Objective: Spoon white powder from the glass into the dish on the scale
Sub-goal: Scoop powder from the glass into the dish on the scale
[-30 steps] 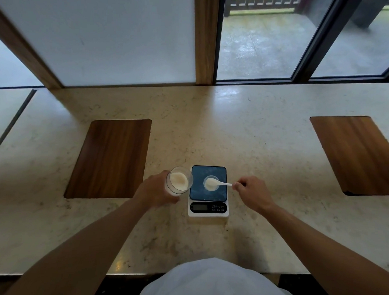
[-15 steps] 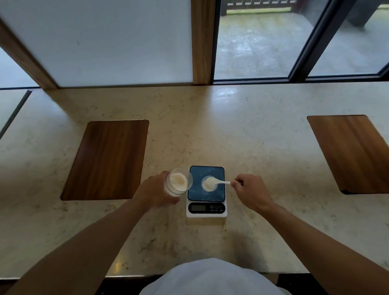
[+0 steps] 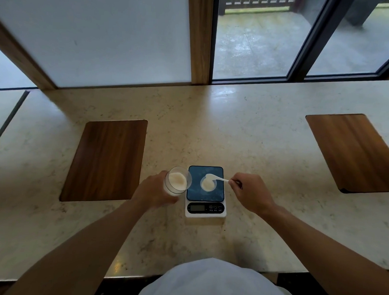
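Observation:
A clear glass (image 3: 177,180) holding white powder is tilted towards the scale, gripped from the left by my left hand (image 3: 153,191). Just right of it sits a white kitchen scale (image 3: 205,192) with a dark blue platform and a front display. A small round dish (image 3: 208,185) with white powder rests on that platform. My right hand (image 3: 250,191) pinches the handle end of a white plastic spoon (image 3: 216,177), whose bowl hovers over the dish's upper rim.
The stone counter (image 3: 244,136) has a wooden inlay (image 3: 105,159) to the left and another wooden inlay (image 3: 354,150) at the far right. Windows and a wooden post (image 3: 200,37) stand behind. The counter's front edge runs close to my body.
The spoon's bowl has lifted from inside the dish to its far rim. The glass and my left hand have hardly moved.

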